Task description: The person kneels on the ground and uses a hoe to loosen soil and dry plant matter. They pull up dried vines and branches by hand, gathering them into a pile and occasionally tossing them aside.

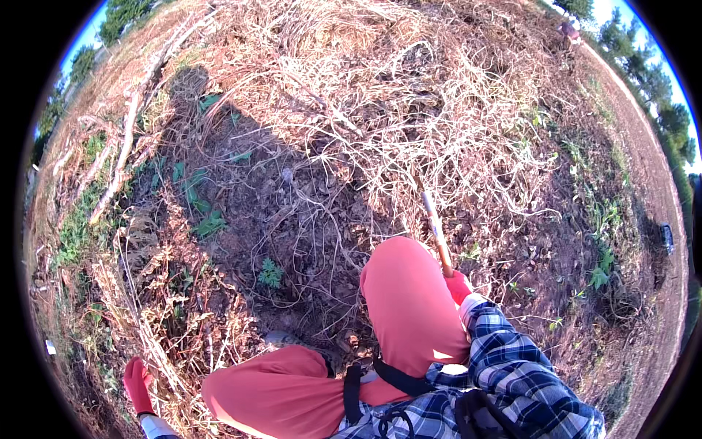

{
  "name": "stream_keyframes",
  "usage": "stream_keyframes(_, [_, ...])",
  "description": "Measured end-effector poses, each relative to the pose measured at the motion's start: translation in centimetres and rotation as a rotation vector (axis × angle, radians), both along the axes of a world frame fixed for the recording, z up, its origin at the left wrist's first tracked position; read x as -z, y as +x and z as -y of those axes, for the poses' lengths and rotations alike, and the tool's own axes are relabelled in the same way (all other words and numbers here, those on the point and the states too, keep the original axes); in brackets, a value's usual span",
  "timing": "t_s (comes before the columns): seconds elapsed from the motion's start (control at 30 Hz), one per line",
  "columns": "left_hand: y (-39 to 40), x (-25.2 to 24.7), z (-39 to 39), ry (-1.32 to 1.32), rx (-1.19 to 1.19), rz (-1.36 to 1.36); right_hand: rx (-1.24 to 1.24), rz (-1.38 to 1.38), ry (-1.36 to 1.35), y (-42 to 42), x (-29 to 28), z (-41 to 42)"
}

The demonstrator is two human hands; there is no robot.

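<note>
My right hand (458, 285), in a red glove, is closed around the wooden handle of a hand tool (437, 230) beside my raised knee. A metal socket caps the handle's far end, and the tool's head is hard to make out among pale, dry vines (439, 131). Off to the lower left is my left hand (137, 383), also red-gloved, its fingers loosely extended and nothing visible in it. Dry stalks (159, 351) stand just beside that hand. Between my knees and the vines lies dark soil (296, 252) with loose stems and leaf litter.
A long bare branch (130, 120) lies at the left. Small green plants (270, 273) grow from the soil. On the right, a bare dirt strip (658, 181) runs along the vegetation, with a small dark object (667, 238) on it. A person (570, 34) is far off at the upper right.
</note>
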State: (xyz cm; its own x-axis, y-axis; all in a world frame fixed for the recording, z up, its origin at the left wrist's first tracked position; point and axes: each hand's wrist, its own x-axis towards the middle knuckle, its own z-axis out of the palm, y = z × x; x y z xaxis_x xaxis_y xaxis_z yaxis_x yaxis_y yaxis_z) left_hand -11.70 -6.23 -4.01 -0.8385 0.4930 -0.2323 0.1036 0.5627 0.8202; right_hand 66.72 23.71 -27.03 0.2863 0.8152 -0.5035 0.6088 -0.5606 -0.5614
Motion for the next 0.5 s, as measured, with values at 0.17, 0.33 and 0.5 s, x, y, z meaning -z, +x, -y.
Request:
stream_keyframes(0.17, [4.6, -1.4, -2.2, -0.227, 0.018, 0.134, 0.278, -0.331, 0.2, 3.9, -4.1, 2.7])
stream_keyframes(0.33, [14.1, -2.8, -10.2, -0.149, 0.238, 0.069, 0.373, -0.469, 0.409, 6.8, -9.4, 5.2])
stream_keyframes(0.5, [24.6, -4.3, -19.4, -0.164, 0.786, -0.304, -0.076, -0.2, 0.224, 1.2, -16.0, -1.4])
